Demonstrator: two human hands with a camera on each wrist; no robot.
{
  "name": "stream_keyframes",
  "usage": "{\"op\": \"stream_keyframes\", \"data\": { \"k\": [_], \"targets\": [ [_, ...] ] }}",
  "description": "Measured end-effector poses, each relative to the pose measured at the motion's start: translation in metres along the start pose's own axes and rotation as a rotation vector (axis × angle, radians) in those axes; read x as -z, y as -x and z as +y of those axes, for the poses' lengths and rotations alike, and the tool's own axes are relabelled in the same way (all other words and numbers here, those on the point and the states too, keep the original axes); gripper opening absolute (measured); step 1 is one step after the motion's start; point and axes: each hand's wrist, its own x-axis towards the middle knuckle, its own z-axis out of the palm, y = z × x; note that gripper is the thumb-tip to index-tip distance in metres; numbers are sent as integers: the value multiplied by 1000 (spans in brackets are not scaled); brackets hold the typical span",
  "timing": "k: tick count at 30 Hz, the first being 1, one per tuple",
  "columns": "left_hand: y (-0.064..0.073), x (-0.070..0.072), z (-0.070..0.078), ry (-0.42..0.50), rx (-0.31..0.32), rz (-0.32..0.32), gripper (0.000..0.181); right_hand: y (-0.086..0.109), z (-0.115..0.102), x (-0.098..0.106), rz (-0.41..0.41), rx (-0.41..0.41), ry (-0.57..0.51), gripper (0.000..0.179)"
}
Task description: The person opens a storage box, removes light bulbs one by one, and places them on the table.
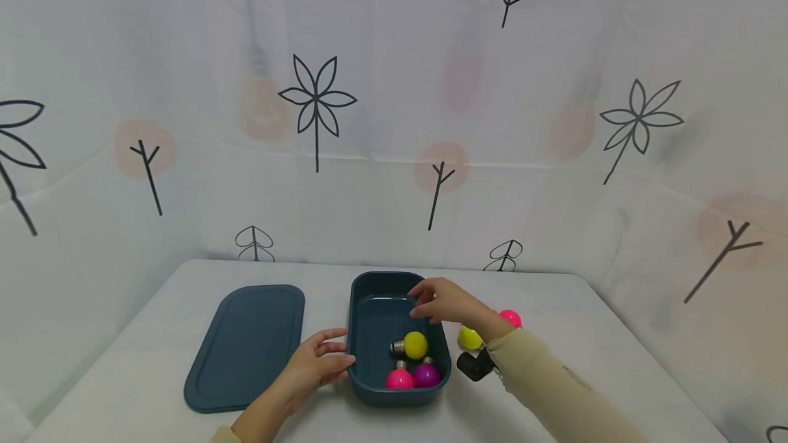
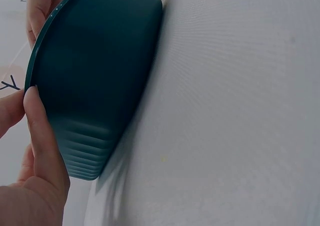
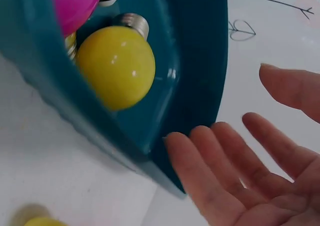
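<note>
A dark teal rectangular bin (image 1: 375,398) stands in the middle of the table. Inside, toward its near end, lie a yellow light bulb (image 1: 415,345), a pink bulb (image 1: 400,379) and a purple bulb (image 1: 427,375), each with a metal screw base. My left hand (image 1: 314,368) touches the bin's left rim with its fingertips, the fingers fairly straight. Over the bin's right wall hovers my right hand (image 1: 448,301), fingers spread and loosely bent. In the right wrist view nothing lies between that hand's fingers (image 3: 200,173).
To the left, a flat teal lid (image 1: 249,347) lies on the white table. Right of the bin are another yellow bulb (image 1: 470,338) and a pink bulb (image 1: 510,318), both partly behind my right forearm. A black device (image 1: 475,366) shows under that wrist. A patterned white cloth hangs behind.
</note>
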Motion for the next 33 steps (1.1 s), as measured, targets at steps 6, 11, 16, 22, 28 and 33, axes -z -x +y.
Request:
{"op": "stream_keyframes", "data": {
  "k": [6, 11, 16, 22, 28, 33],
  "targets": [
    [1, -1, 1, 0, -2, 2, 65, -4, -4, -10, -98, -59, -6, 42],
    [1, -1, 0, 2, 0, 3, 64, -5, -9, -19, -168, -97, 10, 43],
    [-1, 0, -1, -1, 11, 8, 64, -8, -12, -27, -200, -68, -18, 43],
    [-2, 0, 0, 1, 23, 16, 67, -15, -13, -34, -214, -66, 16, 42],
    [-1, 0, 2, -9, 20, 23, 67, -20, -11, -38, -225, -85, 96, 35],
    [0, 0, 2, -11, 18, 17, 66, -23, -12, -40, -225, -88, 192, 31]
  ]
}}
